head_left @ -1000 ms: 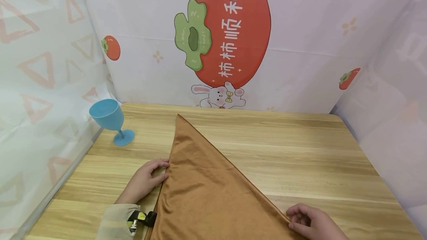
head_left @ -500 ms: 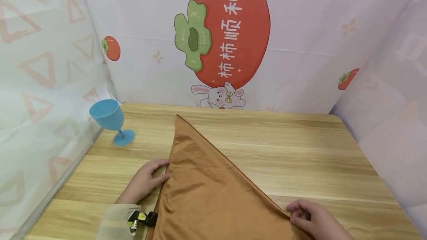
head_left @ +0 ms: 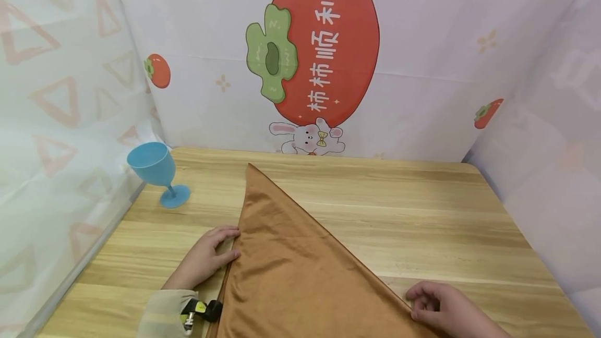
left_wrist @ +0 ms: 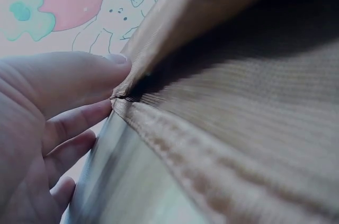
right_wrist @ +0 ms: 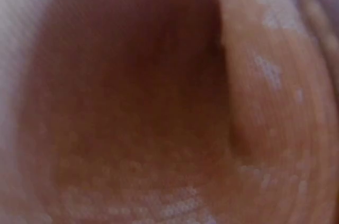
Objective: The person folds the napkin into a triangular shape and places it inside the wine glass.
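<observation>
A shiny brown cloth is spread on the table as a triangle, its tip towards the back and its front part cut off by the frame. At its left edge is my left hand. In the left wrist view that hand pinches the hem of the cloth between thumb and forefinger, the layers parting beside them. My right hand holds the sloping right edge with thumb and curled fingers. Blurred cloth fills the right wrist view and hides that hand's fingers.
A blue goblet stands upright at the table's back left. The wooden table meets a printed backdrop behind, with pale sheets hanging at both sides. A strapped device sits on the left wrist beside the cloth.
My right hand has moved a little to the right, drawing the cloth's edge slightly with it. The left hand keeps its place at the left edge. The head view has tilted slightly.
</observation>
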{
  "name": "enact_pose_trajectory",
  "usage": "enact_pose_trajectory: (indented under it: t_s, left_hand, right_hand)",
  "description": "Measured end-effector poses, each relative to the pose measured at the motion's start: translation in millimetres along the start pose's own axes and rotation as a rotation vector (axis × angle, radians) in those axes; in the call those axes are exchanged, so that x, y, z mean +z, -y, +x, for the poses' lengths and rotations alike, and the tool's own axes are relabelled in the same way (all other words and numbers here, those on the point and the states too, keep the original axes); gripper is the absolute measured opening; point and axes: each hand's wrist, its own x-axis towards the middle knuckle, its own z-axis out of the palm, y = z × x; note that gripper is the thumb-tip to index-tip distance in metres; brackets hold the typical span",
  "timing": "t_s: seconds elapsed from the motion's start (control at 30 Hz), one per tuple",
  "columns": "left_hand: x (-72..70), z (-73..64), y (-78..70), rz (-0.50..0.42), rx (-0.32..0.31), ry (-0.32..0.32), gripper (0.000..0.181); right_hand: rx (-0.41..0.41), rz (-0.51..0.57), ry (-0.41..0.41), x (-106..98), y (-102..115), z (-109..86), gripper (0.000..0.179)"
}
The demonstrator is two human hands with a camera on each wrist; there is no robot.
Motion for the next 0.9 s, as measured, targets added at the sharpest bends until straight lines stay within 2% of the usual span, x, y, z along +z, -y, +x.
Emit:
enact_pose_trajectory:
  t_s: [0.1, 0.3, 0.47, 0.63, 0.9]
  left_hand:
    - [-0.2, -0.5, 0.8, 0.003, 0.009, 0.006, 0.042]
    - [-1.2, -2.4, 2.2, 0.019, 0.031, 0.046, 0.041]
    - [-1.8, -2.4, -0.3, 0.048, 0.058, 0.041, 0.039]
    - [-3.0, -2.5, -4.5, 0.062, 0.085, 0.037, 0.036]
    - [-2.7, -3.2, -8.5, 0.082, 0.097, 0.018, 0.026]
  right_hand:
    - [-0.024, -0.011, 0.020, 0, -1, 0.6, 0.017]
    - [0.007, -0.022, 0.010, -1, -1, 2.7, 0.017]
    - [-0.014, -0.060, -0.064, -5, -4, 4.0, 0.016]
    - [-0.026, -0.164, -0.150, -11, -7, 7.1, 0.016]
    - [0.003, -0.205, -0.175, -25, -10, 16.8, 0.017]
